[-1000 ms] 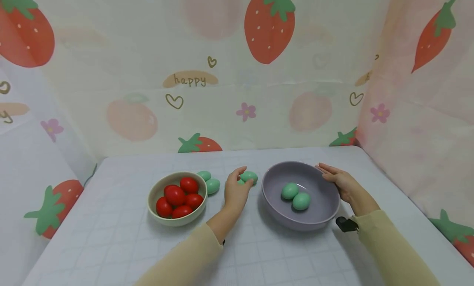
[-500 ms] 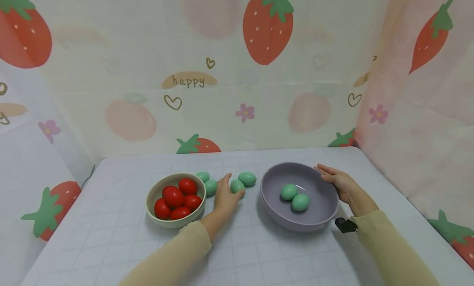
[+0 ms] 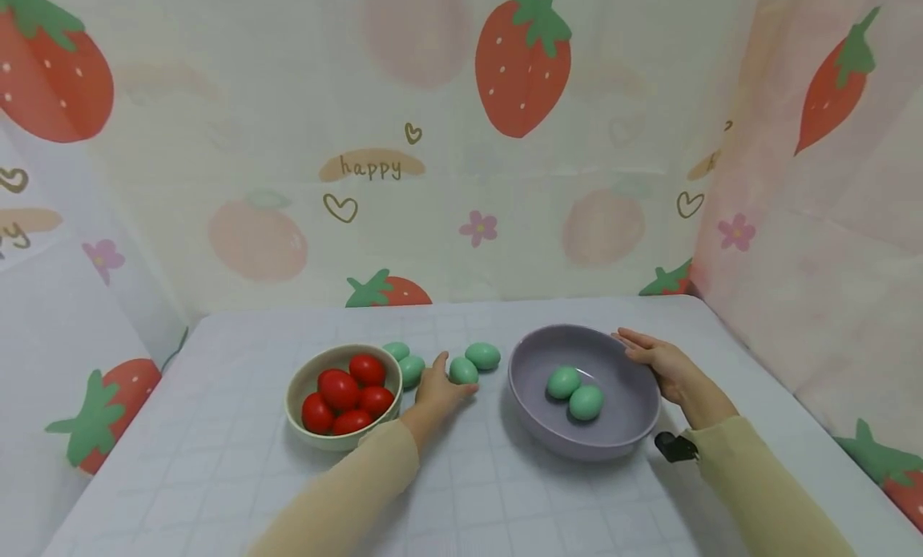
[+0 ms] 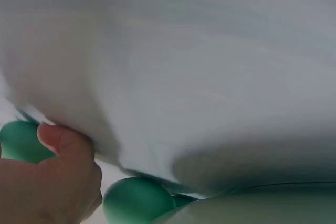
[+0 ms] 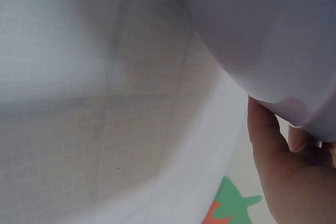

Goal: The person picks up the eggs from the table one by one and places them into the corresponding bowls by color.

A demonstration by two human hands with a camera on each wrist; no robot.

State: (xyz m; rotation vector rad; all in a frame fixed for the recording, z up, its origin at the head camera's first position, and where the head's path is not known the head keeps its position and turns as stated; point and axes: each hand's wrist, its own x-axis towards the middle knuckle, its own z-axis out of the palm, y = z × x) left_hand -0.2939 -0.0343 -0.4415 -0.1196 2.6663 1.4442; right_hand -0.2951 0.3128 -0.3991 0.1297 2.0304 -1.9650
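Note:
In the head view, my left hand is at a green egg on the table, thumb and fingers spread around its near and left sides. The left wrist view shows a bent digit overlapping that egg; firm contact cannot be told. Another green egg lies just behind it. My right hand rests against the right rim of a purple bowl, which holds two green eggs. In the right wrist view, the fingers touch the bowl's outer wall.
Left of my left hand stands a cream bowl of several red eggs. Two green eggs lie beside it at its right rear. A strawberry-printed sheet hangs behind and beside the white checked table.
My left hand has moved left and lower, settling around the nearer green egg. The right hand stays at the purple bowl. The head view has shifted slightly.

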